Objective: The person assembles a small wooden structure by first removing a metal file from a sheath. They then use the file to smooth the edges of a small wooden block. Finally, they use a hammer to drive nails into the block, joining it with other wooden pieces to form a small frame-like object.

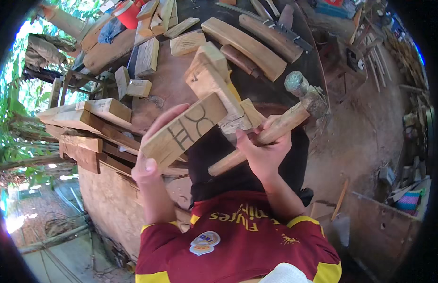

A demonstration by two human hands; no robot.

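My left hand (147,165) is closed round the end of a pale wooden block (183,132) with dark hand-drawn marks on its face. That block meets a longer angled wooden piece (212,80), which reaches away over the bench; how the two are joined I cannot tell. In my right hand (268,148) is a hammer (282,125), its wooden handle slanting across the palm and its worn metal head up to the right. The thumb and fingertips of that hand also touch the near end of the wooden assembly, beside a small wooden piece (252,112).
On the bench (172,68) ahead lie several wood blocks, a long curved timber (245,47) and a brown rounded wooden piece (241,61). Stacked beams (87,115) stand at the left. A red bucket (128,14) sits far left, and a wooden box (384,226) stands low on the right.
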